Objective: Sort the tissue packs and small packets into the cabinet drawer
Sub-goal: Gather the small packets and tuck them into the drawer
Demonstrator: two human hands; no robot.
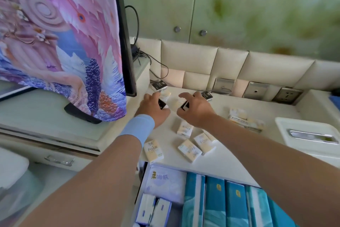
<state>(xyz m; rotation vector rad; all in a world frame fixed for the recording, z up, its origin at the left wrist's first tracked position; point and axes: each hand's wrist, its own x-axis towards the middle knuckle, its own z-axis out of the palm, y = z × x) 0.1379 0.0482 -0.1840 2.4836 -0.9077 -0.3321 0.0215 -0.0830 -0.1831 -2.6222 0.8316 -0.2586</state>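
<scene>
My left hand (153,109) is closed around a small black packet (162,105) at the back of the white cabinet top (230,160). Beside it, my right hand (195,110) grips another small black packet (185,105). Two more black packets lie at the back, one at the left (159,85) and one (207,96) behind my right hand. Several cream "Face" tissue packs (189,150) lie scattered nearer to me. Below, the open drawer (145,175) holds teal tissue packs (215,206), a pale purple pack (165,184) and small white packs (153,212).
A screen (127,42) draped in a pink feathered cloth (58,42) stands at the left with cables behind it. A white tissue box (309,134) sits at the right. Wall sockets (287,95) line the padded back panel. More cream packs (244,119) lie toward the right.
</scene>
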